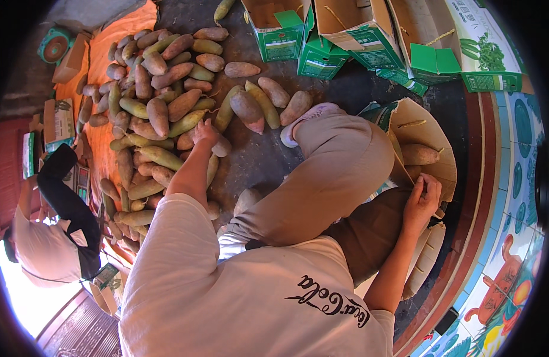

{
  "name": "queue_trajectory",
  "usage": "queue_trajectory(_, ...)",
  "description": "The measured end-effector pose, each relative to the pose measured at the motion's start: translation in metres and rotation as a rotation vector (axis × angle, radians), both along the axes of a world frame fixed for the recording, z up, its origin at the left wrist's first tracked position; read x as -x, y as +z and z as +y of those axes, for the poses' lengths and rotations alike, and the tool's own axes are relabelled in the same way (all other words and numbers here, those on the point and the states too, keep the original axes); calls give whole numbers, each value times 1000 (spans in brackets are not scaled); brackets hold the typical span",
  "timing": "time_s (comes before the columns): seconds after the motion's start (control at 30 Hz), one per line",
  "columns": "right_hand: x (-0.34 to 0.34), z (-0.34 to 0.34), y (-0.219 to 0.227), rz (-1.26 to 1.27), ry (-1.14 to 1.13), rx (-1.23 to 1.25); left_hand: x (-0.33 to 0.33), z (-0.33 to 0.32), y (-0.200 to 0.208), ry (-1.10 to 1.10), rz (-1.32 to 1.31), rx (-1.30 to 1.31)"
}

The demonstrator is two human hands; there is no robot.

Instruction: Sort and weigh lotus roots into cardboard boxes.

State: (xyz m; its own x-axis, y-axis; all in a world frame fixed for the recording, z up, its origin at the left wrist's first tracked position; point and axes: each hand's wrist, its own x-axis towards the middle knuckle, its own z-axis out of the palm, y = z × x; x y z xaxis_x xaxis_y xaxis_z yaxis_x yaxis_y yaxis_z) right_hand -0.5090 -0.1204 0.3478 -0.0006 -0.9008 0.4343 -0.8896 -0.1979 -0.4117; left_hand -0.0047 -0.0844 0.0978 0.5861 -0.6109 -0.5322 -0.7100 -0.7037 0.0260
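My left hand (pixel 206 135) reaches over a heap of thick, long root vegetables (pixel 158 116), green and reddish-brown, on the floor. Its fingers are stretched out and lie on the heap; one brown root vegetable (pixel 221 146) is right beside the wrist. On my right an opened cardboard carton (pixel 438 146) stands next to my leg, with a few of the root vegetables (pixel 419 154) inside. My right hand (pixel 422 200) is at the carton's near edge, its fingers curled and seemingly holding the rim. The carton's lower part is hidden by my leg.
Several open green-and-brown cartons (pixel 369 47) stand along the far side. An orange sheet (pixel 102 65) lies under the heap. At left another person (pixel 54 244) bends near boxes. A tiled, painted wall (pixel 518 178) curves along the right. My bent leg (pixel 340 160) stands between heap and carton.
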Motion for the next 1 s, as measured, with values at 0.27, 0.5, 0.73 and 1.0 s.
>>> queue_trajectory(0.27,-5,-5,-1,16,-6,-23,-8,-5,-2,-112,-17,-116)
queue_trajectory(0.5,-3,-8,-3,86,23,40,-8,-3,20,-360,-197,-436)
queue_trajectory(0.73,-5,-7,-2,5,-15,3,7,33,35,-343,-146,-430)
queue_trajectory(1.0,-7,-6,-2,1,-2,50,33,56,19,-306,-99,-120)
